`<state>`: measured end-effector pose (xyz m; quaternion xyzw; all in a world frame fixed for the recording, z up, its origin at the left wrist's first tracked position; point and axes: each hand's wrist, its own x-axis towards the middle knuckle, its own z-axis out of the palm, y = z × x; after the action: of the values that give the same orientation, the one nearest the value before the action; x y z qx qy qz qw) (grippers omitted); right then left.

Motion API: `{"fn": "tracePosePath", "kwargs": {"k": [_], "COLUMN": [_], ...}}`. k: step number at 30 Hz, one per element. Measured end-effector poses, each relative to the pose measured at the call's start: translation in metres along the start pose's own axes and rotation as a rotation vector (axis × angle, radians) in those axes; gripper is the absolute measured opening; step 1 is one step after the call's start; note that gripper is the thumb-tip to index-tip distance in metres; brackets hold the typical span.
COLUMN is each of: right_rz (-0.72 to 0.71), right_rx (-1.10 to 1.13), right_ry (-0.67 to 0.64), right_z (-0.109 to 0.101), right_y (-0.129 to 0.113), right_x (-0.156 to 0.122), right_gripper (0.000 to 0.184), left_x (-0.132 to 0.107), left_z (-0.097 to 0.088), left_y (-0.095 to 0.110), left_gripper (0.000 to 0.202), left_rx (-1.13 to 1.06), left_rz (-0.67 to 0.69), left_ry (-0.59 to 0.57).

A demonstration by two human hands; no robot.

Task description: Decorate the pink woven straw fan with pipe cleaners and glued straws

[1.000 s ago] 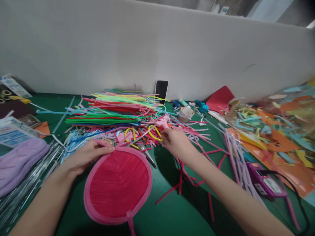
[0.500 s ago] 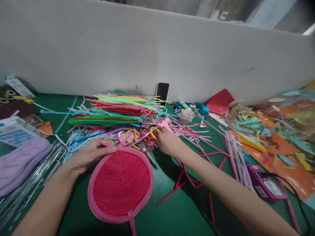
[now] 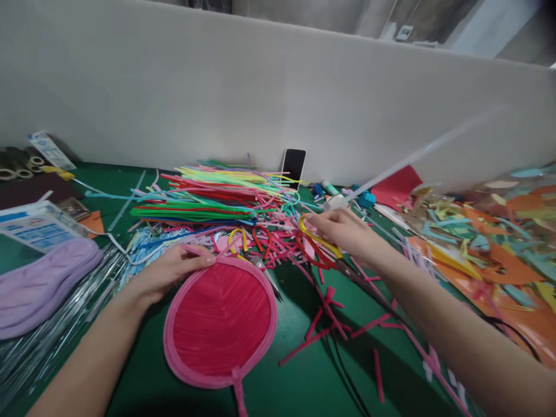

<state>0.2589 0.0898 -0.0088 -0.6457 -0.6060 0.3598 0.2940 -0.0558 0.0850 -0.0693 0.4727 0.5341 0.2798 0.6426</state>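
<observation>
My left hand pinches the upper left rim of a round leaf-shaped piece made of pipe cleaners, deep pink inside with a lighter pink border and a short stem at the bottom. In my right hand is a pair of scissors with yellow and red handles, held by the handle. Its dark blades point toward the lower right, partly behind my forearm. A second pair of scissors lies just behind the leaf piece. Cut pink pipe cleaner pieces are scattered below my right hand.
Behind the hands are piled colourful pipe cleaners and a phone leaning on the grey partition. Lilac pipe cleaner shapes lie left, paper scraps right. A pale blurred strip slants upward; a black cable crosses the front.
My right hand has moved right from the pink pile, bringing the scissors up with it. A pale strip now shows at the right. My left hand still holds the leaf piece.
</observation>
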Motion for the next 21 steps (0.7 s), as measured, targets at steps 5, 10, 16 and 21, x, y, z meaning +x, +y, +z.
{"fn": "tracePosePath", "kwargs": {"k": [5,10,16,21], "right_rz": [0.04,-0.141,-0.215,-0.131], "right_rx": [0.374,0.481,0.624,0.599], "right_ry": [0.066,0.038,0.036,0.052], "right_z": [-0.015,-0.023,-0.042,-0.043], "right_y": [-0.009,-0.022,-0.052,-0.062], "right_x": [-0.002,-0.017,-0.036,-0.041], "right_gripper": [0.05,0.051,0.036,0.04], "left_x": [-0.001,0.0,0.0,0.004], "left_z": [0.003,0.004,0.003,0.012], "left_y": [0.002,0.0,-0.001,-0.007], "left_gripper": [0.029,0.031,0.032,0.034], "left_rx": [0.012,0.036,0.047,-0.003], "left_rz": [-0.001,0.019,0.028,0.028], "left_ry": [0.009,0.014,0.024,0.058]}}
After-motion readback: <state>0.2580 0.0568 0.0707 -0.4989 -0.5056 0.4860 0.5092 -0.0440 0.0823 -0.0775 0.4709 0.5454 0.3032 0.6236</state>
